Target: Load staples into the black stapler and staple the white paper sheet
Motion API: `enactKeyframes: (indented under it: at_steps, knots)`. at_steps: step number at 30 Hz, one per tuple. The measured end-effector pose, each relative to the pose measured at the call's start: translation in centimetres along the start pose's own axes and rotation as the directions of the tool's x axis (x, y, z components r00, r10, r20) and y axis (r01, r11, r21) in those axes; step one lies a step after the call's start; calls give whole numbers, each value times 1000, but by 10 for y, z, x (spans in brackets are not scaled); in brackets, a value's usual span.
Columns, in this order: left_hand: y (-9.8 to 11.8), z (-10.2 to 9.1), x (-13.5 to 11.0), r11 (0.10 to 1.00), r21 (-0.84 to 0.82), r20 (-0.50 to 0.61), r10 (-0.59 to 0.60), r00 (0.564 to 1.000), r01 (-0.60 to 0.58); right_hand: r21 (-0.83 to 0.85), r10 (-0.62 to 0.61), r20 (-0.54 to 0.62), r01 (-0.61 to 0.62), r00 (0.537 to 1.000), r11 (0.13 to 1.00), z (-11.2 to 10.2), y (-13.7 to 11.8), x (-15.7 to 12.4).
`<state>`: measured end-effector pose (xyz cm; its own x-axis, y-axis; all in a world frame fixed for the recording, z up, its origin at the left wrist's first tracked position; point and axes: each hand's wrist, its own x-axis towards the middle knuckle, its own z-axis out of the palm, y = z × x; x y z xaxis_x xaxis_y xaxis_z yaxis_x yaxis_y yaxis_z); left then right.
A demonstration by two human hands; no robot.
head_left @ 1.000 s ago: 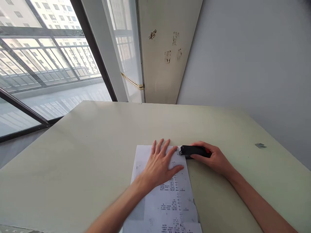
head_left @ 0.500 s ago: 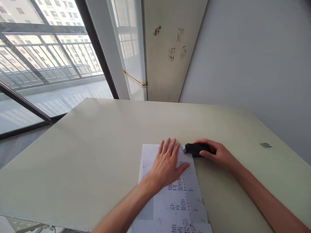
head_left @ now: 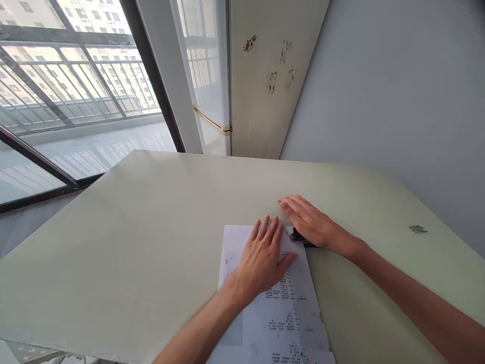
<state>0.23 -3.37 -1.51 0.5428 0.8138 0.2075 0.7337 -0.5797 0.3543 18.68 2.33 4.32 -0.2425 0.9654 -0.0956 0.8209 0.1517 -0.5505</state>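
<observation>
Printed paper sheets (head_left: 291, 308) lie on the table in front of me. Across their upper part my left hand (head_left: 265, 253) rests flat, fingers spread, pressing on the paper. A black stapler (head_left: 296, 235) sits at the top right corner of the sheets, its front end over the paper's edge. My right hand (head_left: 308, 220) lies on top of the stapler, palm down with the fingers stretched out beyond it, not wrapped round it. Most of the stapler is hidden under that hand.
Small grey metal strips, perhaps staples (head_left: 418, 229), lie at the right of the pale table (head_left: 151, 253). Behind the table stand a stained off-white cabinet (head_left: 265, 116) and a grey wall (head_left: 397, 86). A window (head_left: 76, 91) is at the left.
My right hand has let go of its grip round the stapler and now lies flat over its top, fingers extended. My left hand stays on the paper.
</observation>
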Motion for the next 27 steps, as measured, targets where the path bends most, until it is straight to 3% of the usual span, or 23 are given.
enactKeyframes:
  at_steps: [8, 17, 27]
  knots:
    - [1, 0, -1, 1000, -28, 9, 5, 1000, -5, -90, 64, 14, -63, 998, 994, 5, -12, -1]
    - [2, -2, 1, 999, -34, 16, -2, 1000, 3, -215, 67, -8, -68, 998, 974, 18, -7, 1]
    - [4, -4, 0, 999, -37, 7, -1, 1000, 1, -240, 92, 27, -83, 995, 967, 22, -7, 3]
